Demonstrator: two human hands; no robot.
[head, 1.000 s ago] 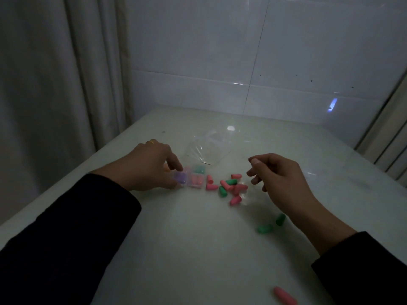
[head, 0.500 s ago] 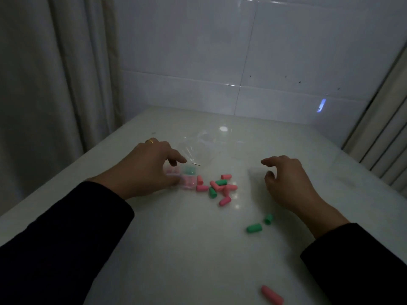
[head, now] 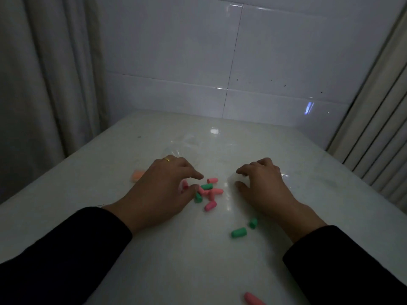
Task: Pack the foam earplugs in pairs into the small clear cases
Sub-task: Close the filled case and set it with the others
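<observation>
Several pink and green foam earplugs (head: pixel 209 192) lie in a loose pile mid-table. My left hand (head: pixel 163 188) reaches into the pile's left side, and one pink earplug (head: pixel 185 184) sits between its thumb and forefinger. My right hand (head: pixel 263 186) is just right of the pile, fingers curled round a small clear case (head: pixel 234 178) on the table. Two green earplugs (head: pixel 239 232) lie nearer me, and one pink earplug (head: pixel 253 299) is at the bottom edge. A blurred orange-pink case (head: pixel 137 175) lies left of my left hand.
A crumpled clear plastic bag (head: pixel 187 144) lies beyond my left hand on the white table (head: pixel 154 260). A tiled wall stands behind the table, with curtains to the left and right.
My left hand left the filled cases and moved right to the earplug pile. My right hand came down from above the table onto the clear case.
</observation>
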